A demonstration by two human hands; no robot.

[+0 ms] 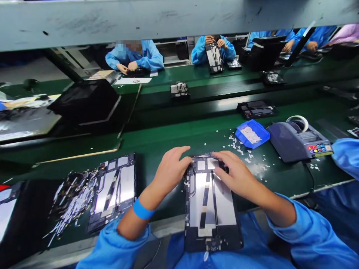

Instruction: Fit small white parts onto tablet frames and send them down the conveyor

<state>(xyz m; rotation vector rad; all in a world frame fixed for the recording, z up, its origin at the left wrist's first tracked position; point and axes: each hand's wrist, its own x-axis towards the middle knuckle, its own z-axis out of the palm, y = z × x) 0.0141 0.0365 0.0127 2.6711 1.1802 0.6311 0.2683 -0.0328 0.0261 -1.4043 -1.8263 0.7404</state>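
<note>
A tablet [200, 198] with its back off lies in front of me, its lower end reaching past the bench edge towards my lap. Pale metal, black flex cables and dark frame parts show inside it. My left hand [173, 167] is at its upper left corner, thumb against the edge and forefinger stretched beyond it; the other fingers are mostly hidden. At the upper right corner my right hand [234, 173] grips the edge, thumb over the inner face. Another opened tablet [117, 186] rests to the left, beside a heap of thin strips [74, 200].
A blue tray [263, 130] of small white pieces stands at right, with loose pieces scattered around it. Next to it is a tape dispenser [300, 140]. More opened devices [256, 108] lie farther back. Co-workers [153, 56] in blue sit opposite. A grey beam [179, 18] crosses overhead.
</note>
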